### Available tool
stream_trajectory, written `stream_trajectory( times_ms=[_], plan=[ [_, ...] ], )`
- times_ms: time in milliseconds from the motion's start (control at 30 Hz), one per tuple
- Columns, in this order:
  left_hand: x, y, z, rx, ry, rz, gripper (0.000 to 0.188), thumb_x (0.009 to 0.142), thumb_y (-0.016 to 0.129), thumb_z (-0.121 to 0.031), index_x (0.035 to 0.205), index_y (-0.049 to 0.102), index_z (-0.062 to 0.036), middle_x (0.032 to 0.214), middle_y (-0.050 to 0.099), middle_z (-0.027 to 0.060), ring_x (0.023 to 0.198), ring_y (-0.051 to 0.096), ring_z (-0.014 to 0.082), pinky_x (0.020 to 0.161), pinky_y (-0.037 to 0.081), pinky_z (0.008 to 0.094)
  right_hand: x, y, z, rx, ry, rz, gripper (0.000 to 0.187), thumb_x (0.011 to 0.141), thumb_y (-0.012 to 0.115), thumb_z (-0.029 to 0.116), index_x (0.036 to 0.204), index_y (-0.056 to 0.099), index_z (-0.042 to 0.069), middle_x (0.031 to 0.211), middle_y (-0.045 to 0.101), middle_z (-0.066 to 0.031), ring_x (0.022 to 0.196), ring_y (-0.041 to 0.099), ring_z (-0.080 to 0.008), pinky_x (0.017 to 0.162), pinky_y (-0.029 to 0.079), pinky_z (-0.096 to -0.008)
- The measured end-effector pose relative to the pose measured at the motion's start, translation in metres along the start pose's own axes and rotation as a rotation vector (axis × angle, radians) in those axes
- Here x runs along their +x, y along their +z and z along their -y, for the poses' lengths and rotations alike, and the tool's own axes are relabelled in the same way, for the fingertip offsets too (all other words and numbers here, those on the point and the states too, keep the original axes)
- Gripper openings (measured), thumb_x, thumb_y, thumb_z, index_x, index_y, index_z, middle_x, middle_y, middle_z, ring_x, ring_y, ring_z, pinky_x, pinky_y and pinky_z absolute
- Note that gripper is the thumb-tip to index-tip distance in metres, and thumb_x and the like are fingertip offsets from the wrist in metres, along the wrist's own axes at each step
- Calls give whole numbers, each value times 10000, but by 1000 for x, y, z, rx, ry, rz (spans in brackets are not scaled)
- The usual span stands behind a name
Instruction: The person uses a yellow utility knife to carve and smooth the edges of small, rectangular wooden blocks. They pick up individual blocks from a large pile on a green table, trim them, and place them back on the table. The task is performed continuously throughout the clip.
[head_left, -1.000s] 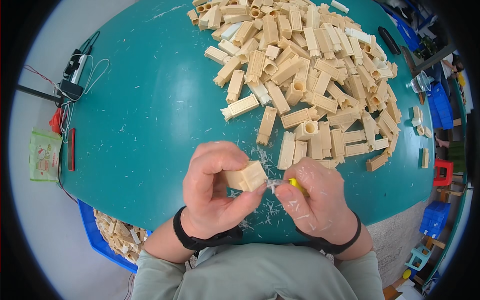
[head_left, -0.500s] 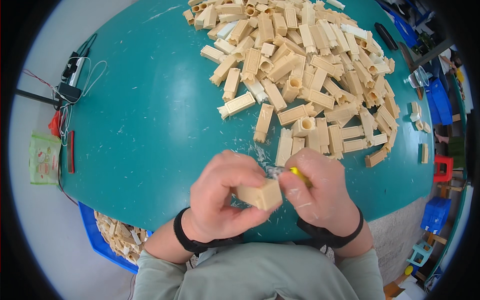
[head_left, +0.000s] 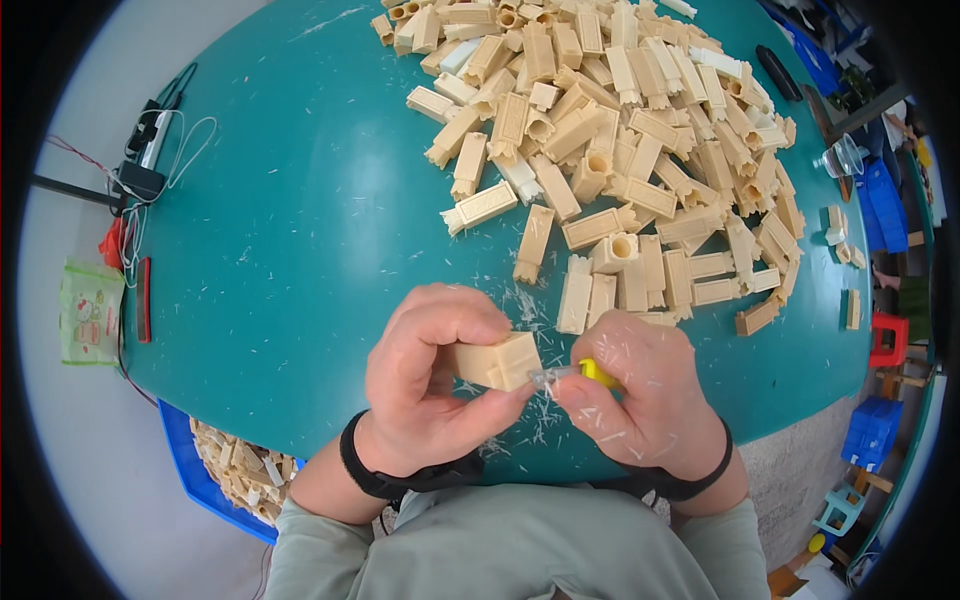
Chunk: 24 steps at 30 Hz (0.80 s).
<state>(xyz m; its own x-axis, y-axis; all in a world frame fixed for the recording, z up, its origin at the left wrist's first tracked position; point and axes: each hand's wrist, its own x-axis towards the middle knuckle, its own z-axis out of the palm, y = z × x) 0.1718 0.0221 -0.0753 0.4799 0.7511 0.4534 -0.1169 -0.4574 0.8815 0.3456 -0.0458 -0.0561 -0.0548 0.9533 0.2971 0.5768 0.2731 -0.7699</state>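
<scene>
My left hand [head_left: 425,375] is closed around a beige rectangular plastic block [head_left: 497,362], its square end turned toward my right hand. In my right hand [head_left: 640,392] is a small yellow-handled trimming knife [head_left: 594,373]; most of its handle is hidden in the fist. The knife's thin greyish blade meets the lower right corner of the block's end. Fine pale shavings [head_left: 528,300] lie on the table around both hands, and some cling to my right hand.
A large heap of similar beige blocks [head_left: 607,200] with hollow, jagged ends covers the far right of the green table [head_left: 270,230]. At the lower left, a blue bin [head_left: 205,490] holds more blocks. A power strip [head_left: 150,145] with cables lies along the left edge, near a red-black bar [head_left: 145,300].
Both hands have come slightly apart, and the block has shifted left with its end tilted up. The knife's blade now lies at the block's lower corner instead of behind its upper edge.
</scene>
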Motion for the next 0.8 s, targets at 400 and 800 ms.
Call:
stream_trajectory(
  times_ms=[400,800],
  plan=[
    [1,-2,-3,-18,-10,53,366,617,725,-7,921,522,-19,864,565,103,737,545,178,635,436,269,2,-2,-3,-24,-29,-15,297,753,671,291,685,506,54,563,466,-66,453,473,-223,390,354,-306],
    [2,-4,-5,-82,-37,144,348,618,738,-40,909,548,-26,854,570,88,748,549,176,647,435,273,2,-14,-1,49,57,39,287,746,677,276,687,515,47,581,479,-80,492,484,-244,415,356,-308]
  ],
)
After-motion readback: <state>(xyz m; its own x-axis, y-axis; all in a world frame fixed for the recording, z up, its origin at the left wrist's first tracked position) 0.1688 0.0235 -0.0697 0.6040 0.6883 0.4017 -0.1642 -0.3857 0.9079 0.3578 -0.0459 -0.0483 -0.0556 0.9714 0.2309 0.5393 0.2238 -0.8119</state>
